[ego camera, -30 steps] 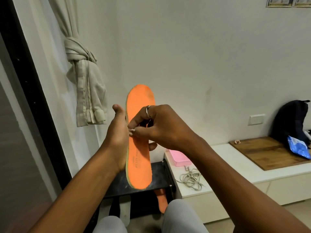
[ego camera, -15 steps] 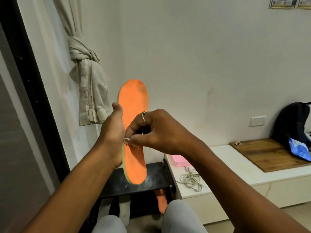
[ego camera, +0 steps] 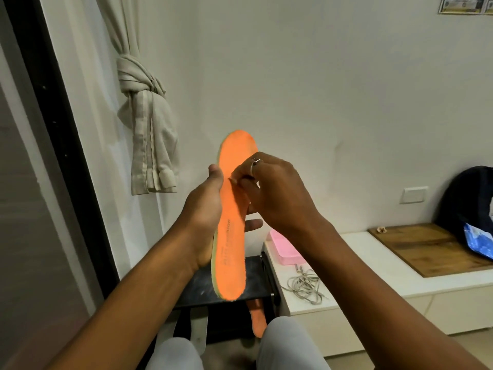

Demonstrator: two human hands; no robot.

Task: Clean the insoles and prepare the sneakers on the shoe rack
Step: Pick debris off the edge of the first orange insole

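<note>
My left hand (ego camera: pixel 202 217) grasps the orange insole (ego camera: pixel 231 222) along its near edge and holds it nearly upright, toe end up, with the printed face turned toward me. My right hand (ego camera: pixel 277 193) is pinched — thumb and forefinger closed on a spot of the insole's upper face just beside my left thumb, apparently picking at lint or grit; whatever is between the fingertips is too small to make out. A ring (ego camera: pixel 255 162) sits on one finger of that hand. Below both hands stands the black shoe rack (ego camera: pixel 250 287), its top shelf bare where it shows. Under the rack's front edge a second orange insole (ego camera: pixel 257 319) hangs downward, and to the left of it, below my left forearm, lie pale strips (ego camera: pixel 198 329) that may be further insoles. Below my right forearm, on the white counter (ego camera: pixel 354 260), rest a pink box (ego camera: pixel 284 249) and a loose tangle of grey laces (ego camera: pixel 304 288) — which suggests the sneakers are already unlaced. No sneaker is in view. Judged from this, the task is at an early-to-middle stage: one insole is being cleaned by hand, the other awaits, and refitting, lacing and arranging the sneakers on the rack all remain.
</note>
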